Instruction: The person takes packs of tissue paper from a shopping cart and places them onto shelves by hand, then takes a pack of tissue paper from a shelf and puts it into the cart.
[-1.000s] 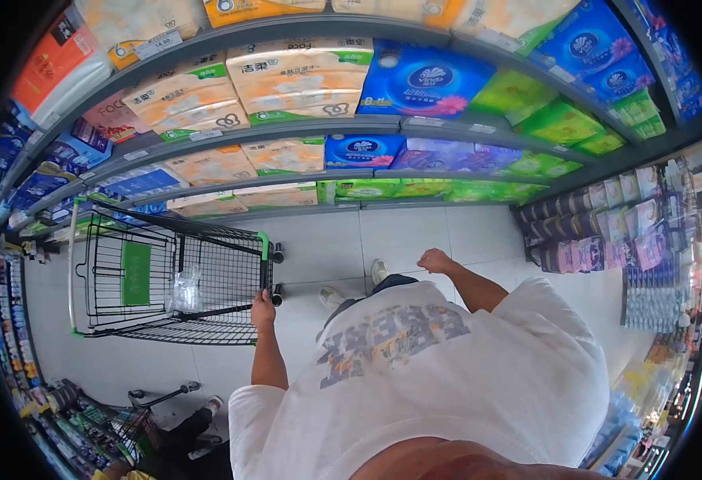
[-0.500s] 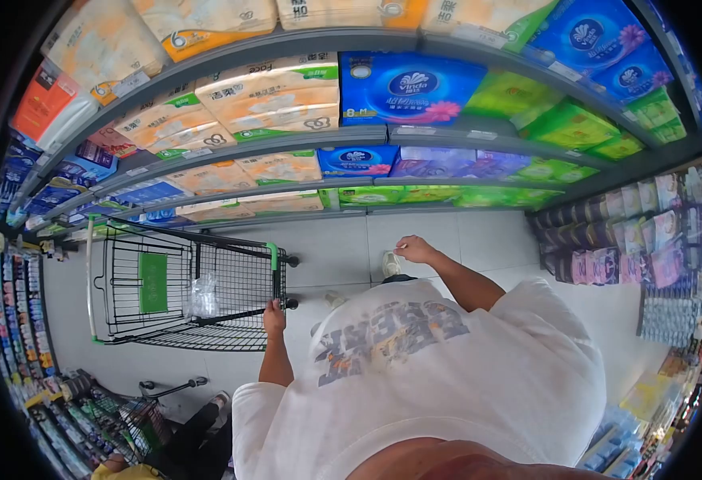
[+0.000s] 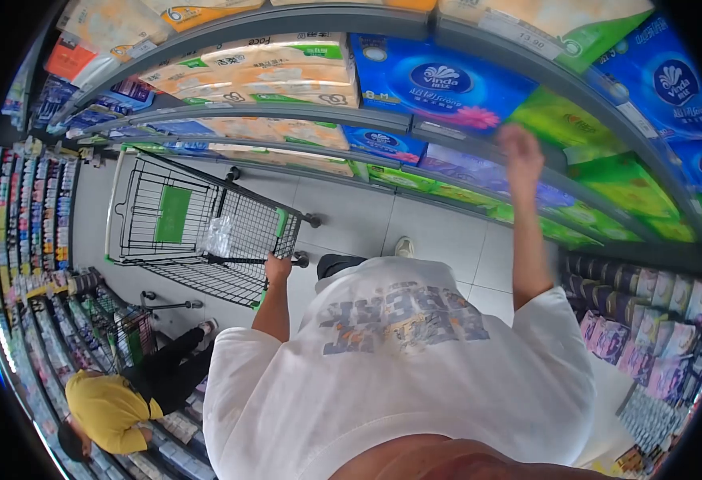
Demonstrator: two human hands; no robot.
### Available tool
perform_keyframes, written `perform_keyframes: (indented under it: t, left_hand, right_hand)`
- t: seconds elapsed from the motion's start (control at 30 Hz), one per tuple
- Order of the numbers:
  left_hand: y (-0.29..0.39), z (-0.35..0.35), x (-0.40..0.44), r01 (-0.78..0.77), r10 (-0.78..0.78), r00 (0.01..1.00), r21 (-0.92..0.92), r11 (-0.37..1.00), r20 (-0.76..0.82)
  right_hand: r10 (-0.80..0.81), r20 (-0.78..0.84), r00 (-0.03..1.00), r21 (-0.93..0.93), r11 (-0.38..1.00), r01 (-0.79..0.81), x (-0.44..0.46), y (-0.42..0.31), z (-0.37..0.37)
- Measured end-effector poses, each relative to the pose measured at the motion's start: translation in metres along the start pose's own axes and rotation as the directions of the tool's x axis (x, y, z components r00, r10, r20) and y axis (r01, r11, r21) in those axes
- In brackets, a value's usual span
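My left hand [image 3: 277,268] is closed round the front rim of a black wire shopping cart [image 3: 174,214] with a green panel. A crumpled clear plastic bag [image 3: 218,235] lies inside the cart. Raised in front of the shelves, my right hand [image 3: 521,152] is blurred, so its fingers do not show clearly. It is nearest to a blue Vinda tissue pack [image 3: 435,80] and a green tissue pack [image 3: 563,120]; whether it touches either one I cannot tell.
Orange-and-cream tissue packs [image 3: 267,76] fill the shelves to the left. Pink and dark packs [image 3: 619,340] hang at the right. A person in a yellow top [image 3: 111,408] is at the lower left, near another cart [image 3: 131,332]. Grey floor tiles [image 3: 351,212] run along the shelf.
My right hand has risen from low over the floor up to the shelf packs. My left hand stays on the cart. The view has turned, and more of the person in yellow shows.
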State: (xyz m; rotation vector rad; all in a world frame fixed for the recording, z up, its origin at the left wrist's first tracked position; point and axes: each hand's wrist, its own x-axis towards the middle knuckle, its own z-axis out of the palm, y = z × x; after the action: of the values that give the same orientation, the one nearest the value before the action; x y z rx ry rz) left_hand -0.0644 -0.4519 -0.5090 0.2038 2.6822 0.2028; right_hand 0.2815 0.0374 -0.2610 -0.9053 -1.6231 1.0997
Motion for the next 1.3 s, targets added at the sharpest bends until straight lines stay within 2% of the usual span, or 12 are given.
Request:
perform_keyframes:
  t: [0.07,0.17,0.27,0.33,0.47,0.67,0.8,0.9,1.03,1.1,1.23,1.3]
  left_hand:
    - [0.005,0.001,-0.005,0.011,-0.011,1.0,-0.003,1.0,-0.018]
    - [-0.011,0.02,0.005,-0.026,0.026,0.999,-0.002,1.0,0.036]
    - [0.041,-0.023,-0.02,0.048,-0.051,0.988,0.022,0.999,0.144]
    - [0.086,-0.039,-0.016,-0.191,0.186,0.981,-0.149,0.97,-0.047]
    - [0.26,-0.146,-0.062,-0.849,0.685,0.524,-0.242,0.47,-0.507]
    - [0.427,-0.242,-0.13,-0.997,0.666,0.06,-0.013,0.075,-0.743]
    - [0.468,-0.25,-0.108,-0.985,0.713,0.17,-0.112,0.128,-0.68]
    - [0.482,-0.259,-0.117,-0.744,0.666,0.589,-0.63,0.224,-0.458]
    - [0.487,-0.242,-0.107,-0.767,0.661,0.557,-0.616,0.178,-0.503]
    - [0.481,-0.237,-0.111,-0.894,0.692,0.436,-0.367,0.258,-0.575]
    - [0.466,-0.231,-0.116,-0.912,0.688,0.402,-0.332,0.241,-0.604]
    - [0.453,-0.227,-0.121,-0.961,0.664,0.274,-0.229,0.157,-0.695]
  right_hand:
    - [-0.035,-0.253,0.967,-0.084,0.996,0.014,0.028,-0.03,0.003]
    - [-0.239,-0.304,0.922,-0.151,0.968,0.201,0.065,-0.032,0.004]
    - [-0.177,-0.153,0.972,-0.215,0.966,0.143,0.084,-0.032,0.0]
    - [-0.187,-0.144,0.972,-0.155,0.974,0.164,0.09,-0.025,0.003]
    - [-0.156,-0.098,0.983,-0.023,0.988,0.154,0.091,-0.03,0.016]
    - [-0.196,-0.114,0.974,-0.253,0.954,0.162,0.093,-0.046,0.018]
    - [-0.13,-0.113,0.985,-0.241,0.965,0.1,0.089,-0.047,0.014]
    - [-0.207,-0.045,0.977,-0.242,0.951,0.19,0.087,-0.046,0.011]
    - [0.021,-0.011,1.0,-0.129,0.991,-0.022,0.074,-0.055,0.007]
    - [-0.053,-0.017,0.998,-0.151,0.987,0.05,0.07,-0.042,0.007]
    - [-0.067,0.0,0.998,-0.145,0.987,0.066,0.06,-0.034,0.007]
    - [-0.188,-0.066,0.98,-0.163,0.971,0.175,0.048,-0.044,0.007]
